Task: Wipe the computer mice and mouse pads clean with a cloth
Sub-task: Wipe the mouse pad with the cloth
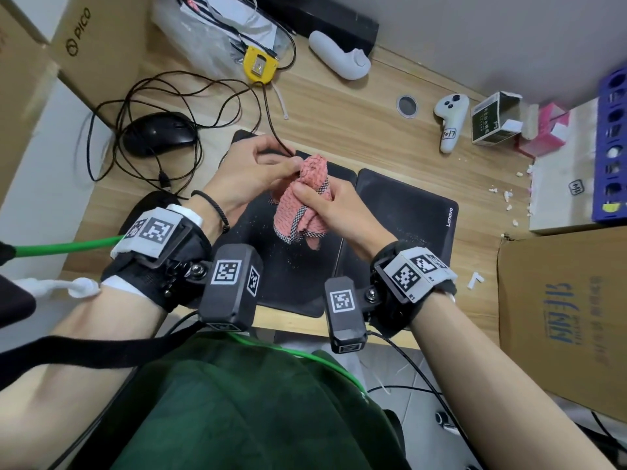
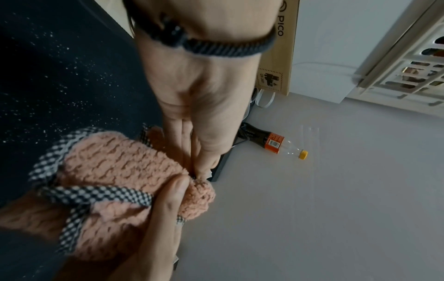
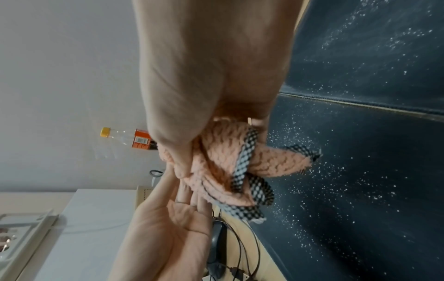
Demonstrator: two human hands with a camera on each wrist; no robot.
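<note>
My right hand (image 1: 315, 195) grips a bunched pink cloth (image 1: 310, 201) with checked trim, held above two black mouse pads. The left pad (image 1: 295, 266) and the Lenovo pad (image 1: 407, 212) are both dusted with white specks. My left hand (image 1: 286, 157) pinches a dark cable (image 1: 274, 130) right where it meets the cloth's top end. The left wrist view shows that left hand (image 2: 199, 171) pinching at the cloth (image 2: 115, 171). What the cloth (image 3: 223, 161) wraps is hidden. A black mouse (image 1: 159, 134) lies on the desk at the left. Another dark rounded shape (image 1: 149, 206) shows under my left wrist.
Tangled cables (image 1: 190, 96) loop around the black mouse. A PICO carton (image 1: 101, 45), a yellow tape measure (image 1: 259, 64) and two white controllers (image 1: 449, 120) (image 1: 339, 59) lie at the back. At the right stand a small carton (image 1: 493, 122), a purple rack (image 1: 610, 147) and a large cardboard box (image 1: 563, 317).
</note>
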